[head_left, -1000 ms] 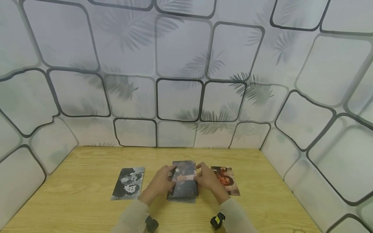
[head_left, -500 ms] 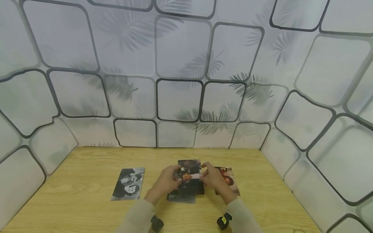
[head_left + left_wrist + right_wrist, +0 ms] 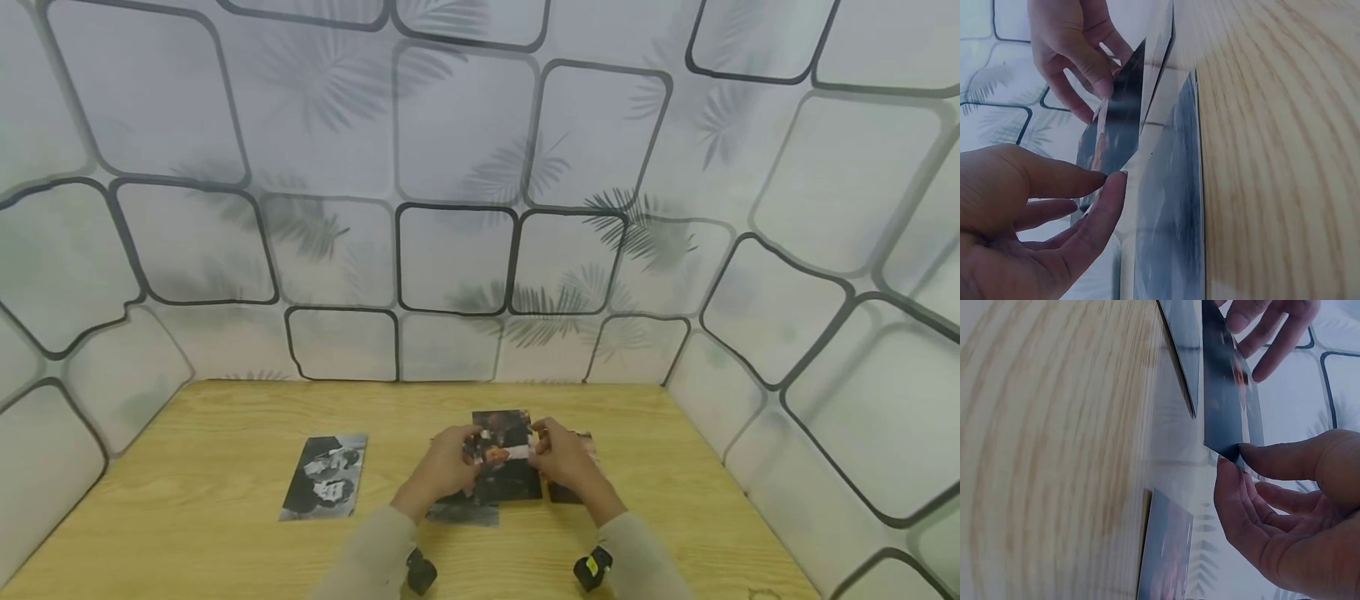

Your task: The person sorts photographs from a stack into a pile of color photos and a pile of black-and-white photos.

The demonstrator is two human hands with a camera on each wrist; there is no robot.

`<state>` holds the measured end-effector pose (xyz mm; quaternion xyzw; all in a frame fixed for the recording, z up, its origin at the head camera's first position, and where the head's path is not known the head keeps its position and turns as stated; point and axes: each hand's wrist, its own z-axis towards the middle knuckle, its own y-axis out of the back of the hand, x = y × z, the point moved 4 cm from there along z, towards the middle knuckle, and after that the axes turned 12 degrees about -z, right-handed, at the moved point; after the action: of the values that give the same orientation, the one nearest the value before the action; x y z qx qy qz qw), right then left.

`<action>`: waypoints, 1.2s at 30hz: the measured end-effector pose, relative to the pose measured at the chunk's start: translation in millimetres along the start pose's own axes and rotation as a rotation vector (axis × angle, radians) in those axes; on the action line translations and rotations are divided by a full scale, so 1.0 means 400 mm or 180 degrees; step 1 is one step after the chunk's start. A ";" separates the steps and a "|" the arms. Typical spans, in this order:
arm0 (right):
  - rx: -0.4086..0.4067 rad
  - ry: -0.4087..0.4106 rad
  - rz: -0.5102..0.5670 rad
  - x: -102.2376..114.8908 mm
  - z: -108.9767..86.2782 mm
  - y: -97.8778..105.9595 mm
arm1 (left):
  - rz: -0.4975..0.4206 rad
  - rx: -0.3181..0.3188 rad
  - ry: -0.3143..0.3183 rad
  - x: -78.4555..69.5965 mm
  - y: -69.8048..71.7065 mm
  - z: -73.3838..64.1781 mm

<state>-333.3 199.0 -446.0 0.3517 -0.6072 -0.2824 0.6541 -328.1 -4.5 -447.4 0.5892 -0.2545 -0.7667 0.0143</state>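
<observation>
A dark photo print (image 3: pixel 508 475) with an orange and white patch is held between both hands, raised over the table. My left hand (image 3: pixel 446 463) pinches its left edge between thumb and fingers, as the left wrist view shows. On the opposite edge, my right hand (image 3: pixel 564 457) pinches with thumb and forefinger; the right wrist view shows this grip (image 3: pixel 1291 506). Below and left of the held print, a grey photo print (image 3: pixel 465 512) lies partly covered. Another print, reddish in the right wrist view (image 3: pixel 1166 550), lies under the right hand, mostly hidden.
A black-and-white photo print (image 3: pixel 326 477) showing two people lies at the left of the wooden table (image 3: pixel 225 467). Patterned fabric walls (image 3: pixel 457 258) rise behind the table and at both sides.
Both hands have lifted the dark print off the grey one and carried it to the right. It now overlaps the reddish print, while more of the grey print is uncovered.
</observation>
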 end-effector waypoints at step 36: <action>-0.0210 -0.0093 -0.0488 -0.145 -0.011 0.112 | -0.0286 0.0023 0.0044 -0.033 -0.150 0.094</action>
<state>-337.5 272.4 -444.8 0.3712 -0.5784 -0.3567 0.6328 -341.5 65.9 -453.1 0.6054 -0.2305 -0.7616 -0.0206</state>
